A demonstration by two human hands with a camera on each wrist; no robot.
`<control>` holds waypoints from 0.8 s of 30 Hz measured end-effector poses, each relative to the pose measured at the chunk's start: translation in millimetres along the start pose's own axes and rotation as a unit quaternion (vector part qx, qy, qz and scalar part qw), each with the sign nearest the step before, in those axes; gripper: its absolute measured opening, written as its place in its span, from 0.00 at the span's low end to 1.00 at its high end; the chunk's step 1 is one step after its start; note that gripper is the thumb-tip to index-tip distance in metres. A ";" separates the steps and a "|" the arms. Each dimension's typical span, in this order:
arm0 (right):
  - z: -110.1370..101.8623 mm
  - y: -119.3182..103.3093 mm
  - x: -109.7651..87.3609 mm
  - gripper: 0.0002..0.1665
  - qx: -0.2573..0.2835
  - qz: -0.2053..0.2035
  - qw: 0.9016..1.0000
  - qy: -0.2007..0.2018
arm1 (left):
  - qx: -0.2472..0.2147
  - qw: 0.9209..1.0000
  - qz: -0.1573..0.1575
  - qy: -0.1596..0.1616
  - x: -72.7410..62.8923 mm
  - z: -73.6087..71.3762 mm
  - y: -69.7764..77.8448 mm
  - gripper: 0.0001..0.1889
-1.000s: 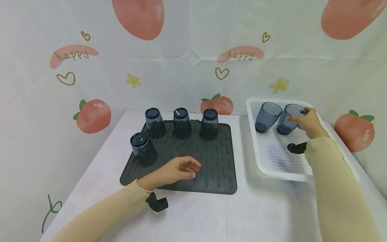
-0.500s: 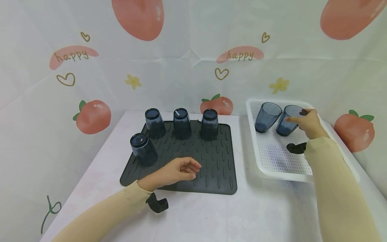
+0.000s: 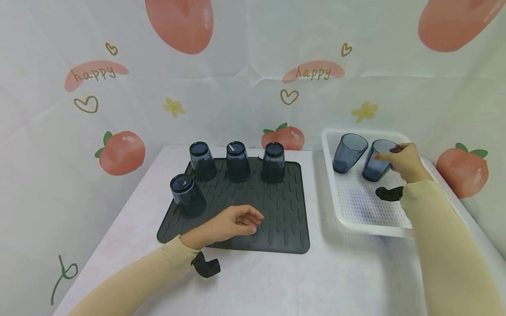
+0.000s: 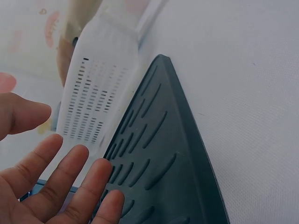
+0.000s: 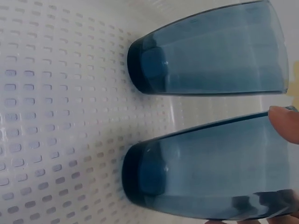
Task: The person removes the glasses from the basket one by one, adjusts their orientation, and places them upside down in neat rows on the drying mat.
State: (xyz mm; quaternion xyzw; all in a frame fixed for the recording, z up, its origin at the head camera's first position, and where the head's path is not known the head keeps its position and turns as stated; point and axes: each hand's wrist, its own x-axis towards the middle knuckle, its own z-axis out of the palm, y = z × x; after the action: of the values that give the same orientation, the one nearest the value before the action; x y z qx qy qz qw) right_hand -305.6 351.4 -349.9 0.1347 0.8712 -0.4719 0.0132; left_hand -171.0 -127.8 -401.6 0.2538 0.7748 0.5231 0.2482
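Observation:
My right hand [image 3: 407, 162] grips a blue tinted glass [image 3: 378, 162] near its rim, inside the white basket at the right. In the right wrist view the thumb [image 5: 286, 123] lies on one side of this glass and fingertips show along the other. A second blue glass [image 3: 349, 153] stands upright and slightly tilted just left of it. My left hand [image 3: 231, 224] hovers over the front of the dark drying mat [image 3: 282, 219], fingers relaxed and holding nothing. Several upside-down glasses stand on that mat: a back row, with one glass [image 3: 188, 196] in front at the left.
The white perforated basket [image 3: 367, 229] has a raised rim and stands against the patterned backdrop [image 3: 221, 96]. Between mat and basket runs a strip of the white table [image 3: 320, 210]. A black wrist mount [image 3: 389, 193] juts from the right sleeve over the basket.
The glass in my right hand has shifted slightly toward me within the basket and away from the other glass. The left hand has stayed in place over the mat.

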 end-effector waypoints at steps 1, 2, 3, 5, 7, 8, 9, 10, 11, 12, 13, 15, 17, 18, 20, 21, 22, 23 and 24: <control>-0.6 -0.9 -1.4 0.57 -0.002 -0.001 1.000 -0.002 | 0.002 1.000 -0.001 0.001 -0.3 -0.1 0.8 0.18; -1.3 -1.7 -2.7 0.57 -0.004 -0.002 1.000 -0.004 | 0.003 1.000 -0.001 0.001 -0.7 -0.1 1.9 0.18; -2.1 -2.4 -3.9 0.57 -0.007 -0.002 1.000 -0.005 | 0.003 1.000 -0.002 0.001 -1.1 -0.1 3.0 0.18; -4.5 -4.0 -5.8 0.60 0.002 0.005 1.000 -0.009 | 0.003 1.000 -0.003 0.001 -1.9 -0.1 5.2 0.18; -7.5 -5.4 -6.7 0.61 0.008 0.010 1.000 -0.009 | 0.003 1.000 -0.003 0.001 -2.7 -0.1 7.0 0.18; -9.2 -6.1 -6.6 0.63 0.014 0.014 1.000 -0.007 | 0.003 1.000 -0.003 0.000 -2.9 -0.1 7.7 0.18; -10.9 -6.8 -6.2 0.63 0.017 0.017 1.000 -0.004 | 0.003 1.000 -0.002 0.000 -3.0 -0.1 8.0 0.18; -12.6 -6.8 -5.7 0.65 0.021 0.022 1.000 -0.001 | 0.004 1.000 -0.002 0.000 -2.9 -0.1 7.7 0.18; -14.3 -7.1 -5.5 0.65 0.019 0.021 1.000 0.004 | 0.004 1.000 -0.001 0.000 -2.8 0.0 7.2 0.18; -16.0 -7.7 -5.5 0.65 0.018 0.021 1.000 0.007 | 0.005 1.000 -0.001 0.000 -2.6 0.0 6.6 0.18; -17.7 -8.9 -6.0 0.65 0.020 0.023 1.000 0.008 | 0.006 1.000 0.000 0.000 -2.4 0.0 6.0 0.18; -21.3 -13.0 -9.9 0.66 0.018 0.023 0.999 0.013 | 0.008 1.000 0.000 0.000 -2.0 0.0 4.8 0.18; -24.6 -19.6 -17.3 0.65 0.013 0.019 1.000 0.016 | 0.010 1.000 0.002 0.000 -1.8 -0.1 3.8 0.18; -26.2 -23.4 -21.7 0.66 0.012 0.016 1.000 0.016 | 0.010 1.000 0.002 0.000 -1.8 -0.1 3.5 0.18; -29.1 -30.5 -30.8 0.65 0.001 0.013 1.000 0.021 | 0.010 1.000 0.002 -0.001 -1.8 0.0 3.1 0.18; -30.6 -33.6 -35.2 0.65 0.000 0.009 1.000 0.022 | 0.010 1.000 0.002 -0.001 -1.8 0.0 3.0 0.18; -31.9 -36.6 -39.2 0.65 0.001 0.010 1.000 0.026 | 0.009 1.000 0.002 -0.002 -1.9 0.1 3.0 0.18; -33.1 -39.2 -42.8 0.64 0.006 0.009 1.000 0.029 | 0.009 1.000 0.002 -0.002 -2.0 0.2 3.0 0.18; -34.4 -41.6 -46.5 0.64 0.014 0.007 0.999 0.033 | 0.009 1.000 0.002 -0.003 -2.1 0.3 3.1 0.18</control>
State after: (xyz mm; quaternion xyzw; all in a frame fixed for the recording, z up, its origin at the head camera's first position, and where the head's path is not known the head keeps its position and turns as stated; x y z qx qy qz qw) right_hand -267.6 347.9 -289.7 0.1561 0.8636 -0.4792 -0.0145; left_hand -168.8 -128.0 -398.5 0.2591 0.7781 0.5164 0.2467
